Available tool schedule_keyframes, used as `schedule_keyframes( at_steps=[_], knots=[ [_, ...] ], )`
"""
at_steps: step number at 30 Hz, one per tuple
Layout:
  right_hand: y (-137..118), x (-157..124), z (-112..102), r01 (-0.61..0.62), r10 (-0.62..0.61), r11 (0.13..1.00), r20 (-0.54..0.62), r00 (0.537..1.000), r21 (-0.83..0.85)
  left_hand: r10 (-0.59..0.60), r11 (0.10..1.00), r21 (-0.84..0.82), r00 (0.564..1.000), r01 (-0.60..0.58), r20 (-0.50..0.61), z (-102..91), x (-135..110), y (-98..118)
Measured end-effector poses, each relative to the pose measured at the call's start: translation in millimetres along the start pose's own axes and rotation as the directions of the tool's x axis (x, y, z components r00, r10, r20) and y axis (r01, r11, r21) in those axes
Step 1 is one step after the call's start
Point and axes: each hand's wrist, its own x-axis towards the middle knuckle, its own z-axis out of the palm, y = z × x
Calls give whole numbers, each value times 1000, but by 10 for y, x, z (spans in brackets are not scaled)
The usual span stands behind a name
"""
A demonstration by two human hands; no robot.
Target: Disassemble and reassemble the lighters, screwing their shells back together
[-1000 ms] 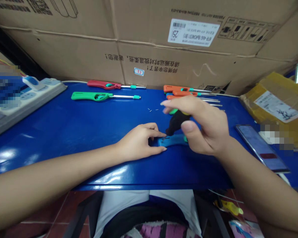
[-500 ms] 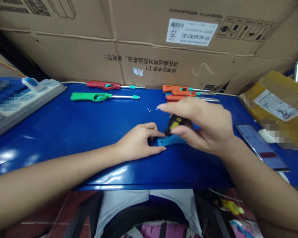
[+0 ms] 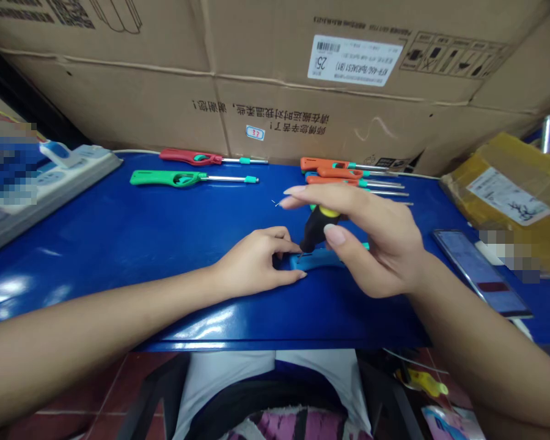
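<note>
A blue long-nosed lighter lies flat on the blue table in front of me. My left hand grips its handle end between thumb and fingers. From the right, my right hand has its thumb and fingers around a black and yellow screwdriver. The screwdriver leans, its tip down at the lighter's handle end, close to my left fingertips. Part of the lighter's body and nozzle is hidden behind my right hand. Small thin pale pieces lie on the table beyond my hands.
A red lighter and a green lighter lie at the back left. Several orange lighters are grouped at the back right. A power strip stands left; a phone and yellow-taped parcel lie right. Cardboard walls the back.
My right fingers and thumb have shifted around the screwdriver handle, which shows more now and has turned. My left hand and the blue lighter stay put.
</note>
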Motion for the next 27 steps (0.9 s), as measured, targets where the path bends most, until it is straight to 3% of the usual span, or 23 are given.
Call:
schedule_keyframes(
  at_steps=[3,6,9,14,20,27],
  knots=[
    [-5,9,34,-16,19,999,-81,997,34,-17,1000,-4,1000,17,10,4,1,-2],
    [6,25,49,-6,-8,997,-170,985,-82,-44,999,-2,999,44,14,5,4,6],
    [10,27,17,6,-22,991,-121,992,-136,-49,999,4,999,49,19,-1,6,11],
    [-13,16,-22,-26,26,999,-8,1000,-21,-46,999,1,999,46,26,-4,5,4],
    [39,29,12,-40,12,986,-173,985,-160,-92,996,12,995,92,46,11,4,3],
    [10,14,-17,-52,52,998,1,999,-26,-61,998,-9,998,61,22,6,-4,2]
  ],
)
